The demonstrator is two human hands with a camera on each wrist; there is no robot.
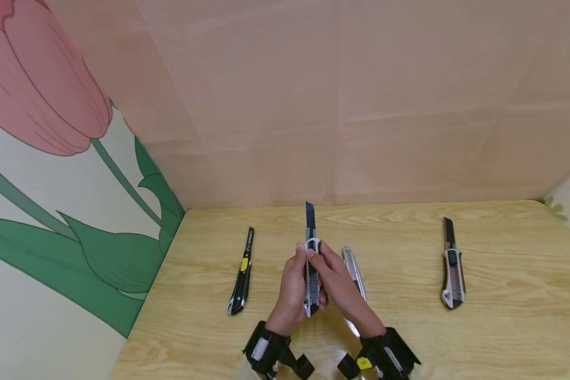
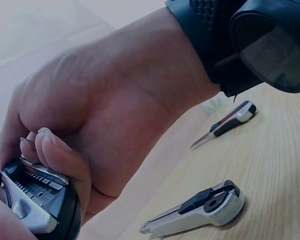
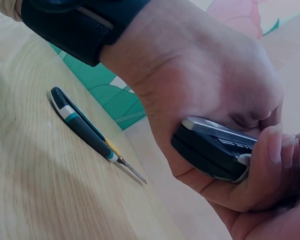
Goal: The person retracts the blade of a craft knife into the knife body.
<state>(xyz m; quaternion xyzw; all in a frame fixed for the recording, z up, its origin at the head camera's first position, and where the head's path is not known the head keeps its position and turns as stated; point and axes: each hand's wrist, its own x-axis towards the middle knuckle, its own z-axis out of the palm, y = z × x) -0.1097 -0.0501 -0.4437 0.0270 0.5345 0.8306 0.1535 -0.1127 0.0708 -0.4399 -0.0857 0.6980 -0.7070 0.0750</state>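
Both hands on one tool: a grey-and-black box cutter with a ribbed body [image 1: 311,287], raised over the middle of the desk [image 1: 518,274]. Fingers of the left hand [image 1: 291,285] and right hand [image 1: 343,285] are curled round its handle from either side; thumbs lie high on the front, near the slider. Exact thumb contact: cannot tell. Its dark blade [image 1: 310,215] stands out toward the desk's far edge, presumably so the cutting end points away from the body and clear of the fingers.

On the desk: a slim black cutter with a yellow slider [image 1: 241,277], toward the left edge; a silver metal cutter [image 1: 353,265], partly hidden behind the right hand; a grey-and-black cutter with a dark blade [image 1: 453,277], toward the right edge. All three lie narrow end toward the far edge, handles nearer the person, likely for easy reach; the spacing probably avoids knocks.
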